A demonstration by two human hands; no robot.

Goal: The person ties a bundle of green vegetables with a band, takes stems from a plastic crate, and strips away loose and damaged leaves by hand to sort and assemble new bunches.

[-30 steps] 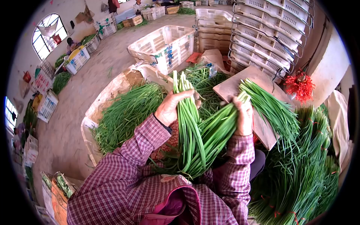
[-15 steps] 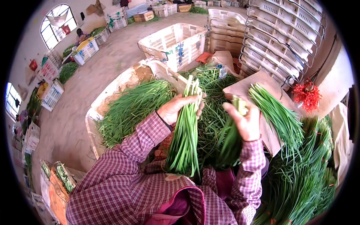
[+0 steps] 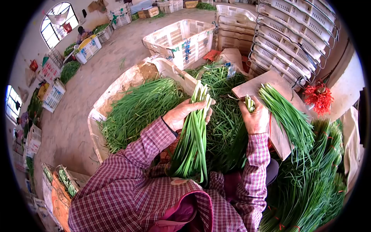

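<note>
My left hand is closed around a bunch of garlic chives, pale cut ends up and green leaves hanging toward my lap. In my right hand is a smaller bunch of garlic chives, gripped near its pale ends; its leaves drop into shadow below. Between the hands spreads a heap of loose green leaves. Another bunch of chives lies across a tilted brown board, just right of my right hand.
A white crate at left holds more chives. Tied chive bunches are piled at lower right. Red ties hang near the board. Behind stand a white crate and tall stacked crates. Another person sits far left.
My right hand has risen slightly and turned, its blur gone, with its chives now pointing ends-up and farther from me. The left hand stays nearly in place with its bunch.
</note>
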